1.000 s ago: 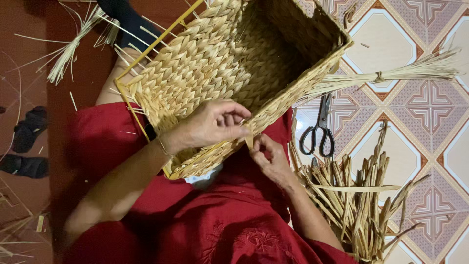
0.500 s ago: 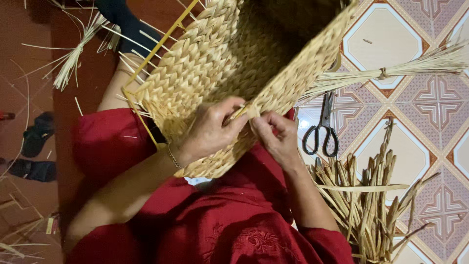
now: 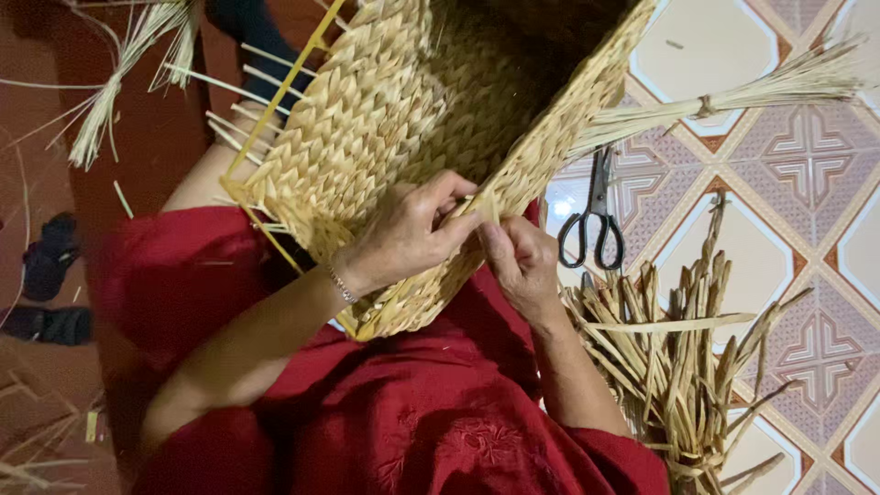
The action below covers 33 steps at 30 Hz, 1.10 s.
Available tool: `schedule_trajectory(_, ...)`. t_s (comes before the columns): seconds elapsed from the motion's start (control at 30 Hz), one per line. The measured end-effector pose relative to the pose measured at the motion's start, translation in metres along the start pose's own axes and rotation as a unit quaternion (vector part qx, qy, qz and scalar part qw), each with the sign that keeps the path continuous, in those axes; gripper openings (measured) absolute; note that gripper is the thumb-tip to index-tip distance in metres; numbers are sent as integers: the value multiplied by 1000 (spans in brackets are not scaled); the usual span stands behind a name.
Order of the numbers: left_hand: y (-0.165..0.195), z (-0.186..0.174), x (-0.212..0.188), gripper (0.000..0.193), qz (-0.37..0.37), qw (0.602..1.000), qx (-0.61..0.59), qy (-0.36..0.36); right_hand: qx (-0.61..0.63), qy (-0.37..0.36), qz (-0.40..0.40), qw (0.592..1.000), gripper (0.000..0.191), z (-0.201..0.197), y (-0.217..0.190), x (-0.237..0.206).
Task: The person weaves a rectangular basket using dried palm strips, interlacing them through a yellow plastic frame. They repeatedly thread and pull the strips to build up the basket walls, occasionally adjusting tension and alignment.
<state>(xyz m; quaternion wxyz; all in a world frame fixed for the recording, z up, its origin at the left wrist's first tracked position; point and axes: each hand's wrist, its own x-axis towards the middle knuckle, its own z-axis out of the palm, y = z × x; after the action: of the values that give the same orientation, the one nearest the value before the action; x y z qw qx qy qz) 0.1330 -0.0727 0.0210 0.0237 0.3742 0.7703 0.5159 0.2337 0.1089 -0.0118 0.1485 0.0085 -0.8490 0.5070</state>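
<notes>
Lying at the far left on the dark red floor, 2 black sandals (image 3: 50,284) sit at about 9 o'clock, and a tied bunch of pale straw (image 3: 119,87) fans out at 10 o'clock. Right of them, a woven basket (image 3: 394,137) rests tilted on the lap of a person in red clothing (image 3: 394,422), its yellow frame rods (image 3: 275,110) sticking out at the left edge and its open mouth facing 1 o'clock. At the basket's lower rim, near centre, the left hand (image 3: 403,234) curls over the weave, fingers bent and thumb pressed to a flat straw strand (image 3: 483,209). Just beside it, the right hand (image 3: 521,266) pinches the same strand from below, fingers closed tight around it. Toward 3 o'clock, black-handled scissors (image 3: 594,220) lie on the patterned floor tiles (image 3: 807,183), with a second tied straw bundle (image 3: 733,92) above them at 2 o'clock. At 4 o'clock a heap of loose dried reeds (image 3: 687,367) spreads across the tiles.
</notes>
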Motion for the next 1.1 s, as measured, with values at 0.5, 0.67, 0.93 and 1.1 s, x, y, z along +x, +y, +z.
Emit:
schedule_trajectory(0.5, -5, 4, -2, 67, 185, 965, 186, 30, 75, -3, 1, 997, 28, -17, -18, -7)
schedule_trajectory(0.67, -3, 4, -10, 53, 181, 954, 237, -22, 72, -23, -117, 990, 27, -11, -18, 10)
schedule_trajectory(0.93, -33, 7, -3, 14, -112, 968, -223, 36, 0, -76, -20, 997, 35, -23, -16, 47)
schedule_trajectory(1.1, -40, -2, 12, 50, -267, 857, -439, 38, 29, -65, 29, 997, 27, -19, -17, 52)
